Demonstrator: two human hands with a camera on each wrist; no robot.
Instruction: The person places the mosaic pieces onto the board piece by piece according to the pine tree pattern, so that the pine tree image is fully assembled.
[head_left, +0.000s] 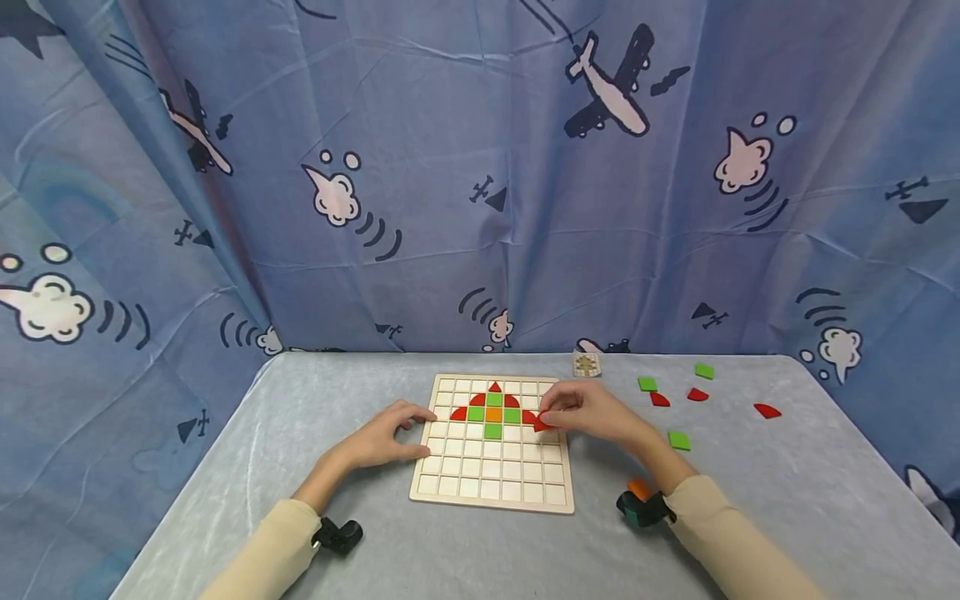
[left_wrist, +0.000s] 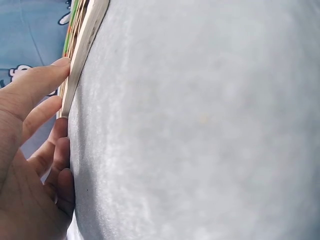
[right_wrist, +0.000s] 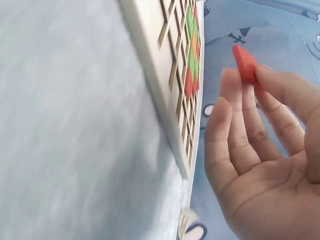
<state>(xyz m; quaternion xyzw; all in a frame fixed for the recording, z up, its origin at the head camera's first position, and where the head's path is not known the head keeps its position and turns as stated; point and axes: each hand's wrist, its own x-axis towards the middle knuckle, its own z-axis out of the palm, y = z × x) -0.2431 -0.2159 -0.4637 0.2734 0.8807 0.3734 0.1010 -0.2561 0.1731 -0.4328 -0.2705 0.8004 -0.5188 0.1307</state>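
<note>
A wooden grid board point(head_left: 491, 492) lies on the table, its cells partly filled with an orange square point(head_left: 493, 413), several green squares point(head_left: 492, 431) and red pieces point(head_left: 459, 413). My left hand point(head_left: 386, 435) touches the board's left edge with thumb and fingertips; the left wrist view shows the fingers point(left_wrist: 42, 117) loosely bent along the rim. Over the board's right side, my right hand point(head_left: 588, 408) pinches a red quarter-circle tile point(right_wrist: 244, 65) between thumb and index finger. In the right wrist view that tile is held up, apart from the grid.
Loose green squares point(head_left: 678, 440) and red quarter-circle tiles point(head_left: 767, 411) are scattered right of the board. An orange piece point(head_left: 640, 488) lies partly hidden by the right wrist. Behind the board sits a small patterned card point(head_left: 587, 364), and a blue curtain point(head_left: 450, 167) hangs beyond the table.
</note>
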